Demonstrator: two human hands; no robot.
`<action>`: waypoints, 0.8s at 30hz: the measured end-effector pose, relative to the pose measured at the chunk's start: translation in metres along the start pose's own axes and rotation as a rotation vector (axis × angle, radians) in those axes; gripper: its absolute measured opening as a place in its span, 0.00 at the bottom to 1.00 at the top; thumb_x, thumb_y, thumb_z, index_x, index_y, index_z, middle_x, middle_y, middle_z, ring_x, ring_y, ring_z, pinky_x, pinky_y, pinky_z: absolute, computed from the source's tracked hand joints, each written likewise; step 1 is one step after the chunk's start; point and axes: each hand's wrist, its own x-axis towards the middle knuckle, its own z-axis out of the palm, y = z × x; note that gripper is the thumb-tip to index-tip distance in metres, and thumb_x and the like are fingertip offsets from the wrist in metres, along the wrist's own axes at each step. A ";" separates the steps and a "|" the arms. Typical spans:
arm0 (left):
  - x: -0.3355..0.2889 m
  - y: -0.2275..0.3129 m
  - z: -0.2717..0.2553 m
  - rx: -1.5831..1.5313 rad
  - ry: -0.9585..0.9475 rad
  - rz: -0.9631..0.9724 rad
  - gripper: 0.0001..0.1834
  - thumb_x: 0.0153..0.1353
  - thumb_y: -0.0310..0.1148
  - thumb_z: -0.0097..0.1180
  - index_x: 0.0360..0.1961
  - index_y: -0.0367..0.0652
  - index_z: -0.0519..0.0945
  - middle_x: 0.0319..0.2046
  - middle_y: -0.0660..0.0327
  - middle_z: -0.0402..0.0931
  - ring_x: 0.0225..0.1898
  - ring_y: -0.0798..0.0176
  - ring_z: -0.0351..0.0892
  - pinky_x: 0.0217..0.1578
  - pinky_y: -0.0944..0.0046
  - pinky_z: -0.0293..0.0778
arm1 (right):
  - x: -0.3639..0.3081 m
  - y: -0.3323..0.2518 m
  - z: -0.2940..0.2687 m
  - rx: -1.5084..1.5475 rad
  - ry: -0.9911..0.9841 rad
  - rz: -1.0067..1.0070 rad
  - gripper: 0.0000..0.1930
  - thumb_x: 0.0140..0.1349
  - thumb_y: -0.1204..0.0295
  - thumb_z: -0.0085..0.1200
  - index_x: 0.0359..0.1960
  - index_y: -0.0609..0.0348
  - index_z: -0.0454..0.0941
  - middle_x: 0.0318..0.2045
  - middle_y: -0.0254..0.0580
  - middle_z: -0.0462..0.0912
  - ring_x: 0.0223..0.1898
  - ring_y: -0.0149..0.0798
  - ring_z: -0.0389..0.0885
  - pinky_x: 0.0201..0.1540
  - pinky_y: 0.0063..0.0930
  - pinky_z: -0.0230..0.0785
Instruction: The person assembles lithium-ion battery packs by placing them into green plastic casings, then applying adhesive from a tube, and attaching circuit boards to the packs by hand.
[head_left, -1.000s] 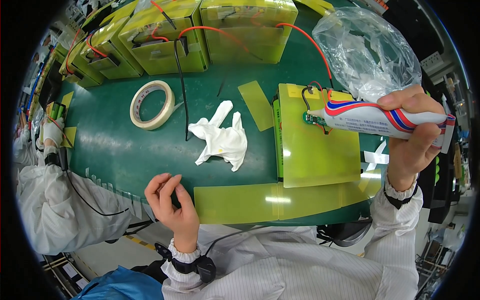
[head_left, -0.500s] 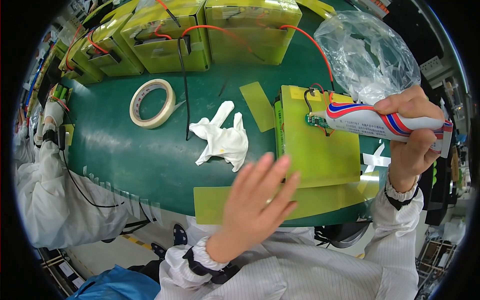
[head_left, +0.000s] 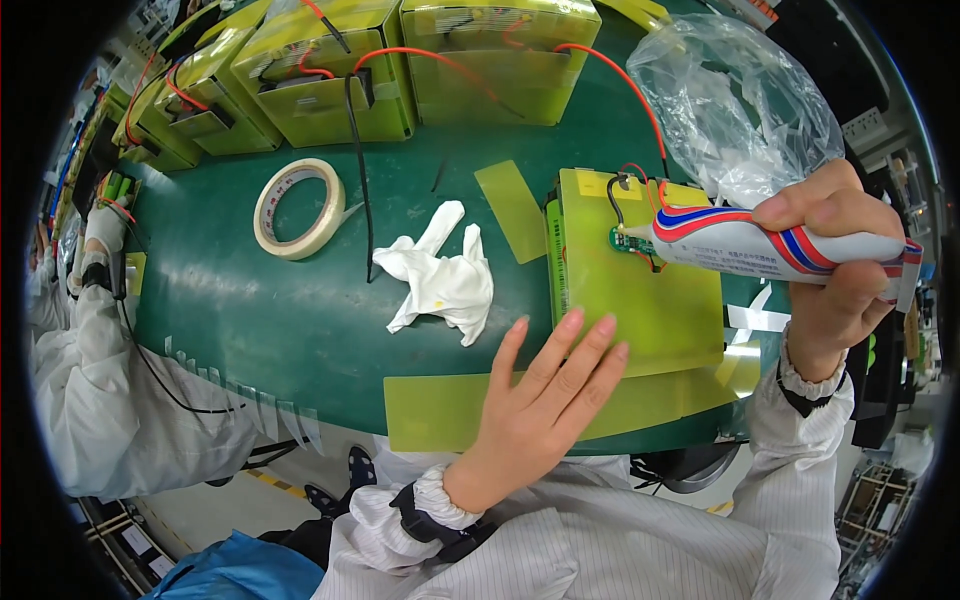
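Note:
My right hand (head_left: 835, 240) grips a white glue tube (head_left: 735, 240) with red and blue stripes. The tube lies nearly level, its nozzle pointing left at a small green circuit board (head_left: 627, 240). That board sits on top of a yellow-green wrapped battery pack (head_left: 640, 310), with black and red wires running beside it. My left hand (head_left: 550, 395) is open, palm down and fingers spread, its fingertips over the pack's near left edge. Below the fingers lies a flat yellow-green sheet (head_left: 430, 412) along the table's front edge.
A crumpled white glove (head_left: 445, 285) and a masking tape roll (head_left: 265, 215) lie on the green table (head_left: 210, 300). Several wrapped battery packs (head_left: 490, 75) line the back. A clear plastic bag (head_left: 730, 100) sits at the back right. Another person's sleeve (head_left: 130, 400) reaches in at left.
My left hand has shifted right and come nearer the battery pack, its fingers spreading wider. The glue tube stays at the circuit board, and the right hand has moved only slightly right.

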 end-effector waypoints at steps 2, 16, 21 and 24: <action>-0.001 0.000 0.001 -0.010 0.012 0.000 0.17 0.53 0.30 0.50 0.45 0.45 0.75 0.53 0.62 0.68 0.57 0.61 0.63 0.55 0.49 0.56 | 0.000 0.002 0.002 0.017 0.008 -0.003 0.24 0.61 0.47 0.37 0.38 0.57 0.69 0.28 0.45 0.78 0.22 0.27 0.72 0.21 0.17 0.66; 0.000 0.002 0.004 0.002 0.036 -0.009 0.17 0.53 0.30 0.51 0.46 0.47 0.75 0.52 0.63 0.69 0.57 0.61 0.63 0.54 0.49 0.55 | -0.031 0.008 -0.013 0.288 0.454 0.163 0.26 0.64 0.48 0.31 0.39 0.60 0.69 0.30 0.46 0.79 0.29 0.34 0.79 0.29 0.21 0.73; 0.000 0.002 0.007 0.014 0.051 -0.014 0.16 0.52 0.30 0.52 0.45 0.47 0.76 0.51 0.63 0.70 0.56 0.61 0.64 0.54 0.50 0.55 | -0.032 0.008 -0.002 0.311 0.381 0.164 0.24 0.63 0.50 0.36 0.37 0.61 0.70 0.28 0.48 0.79 0.28 0.36 0.80 0.29 0.23 0.74; 0.001 0.002 0.006 0.003 0.052 -0.022 0.16 0.53 0.30 0.52 0.45 0.47 0.76 0.51 0.63 0.70 0.56 0.61 0.65 0.54 0.50 0.55 | -0.030 0.006 0.000 0.257 0.346 0.171 0.23 0.62 0.51 0.38 0.35 0.62 0.71 0.27 0.49 0.79 0.29 0.38 0.80 0.30 0.27 0.75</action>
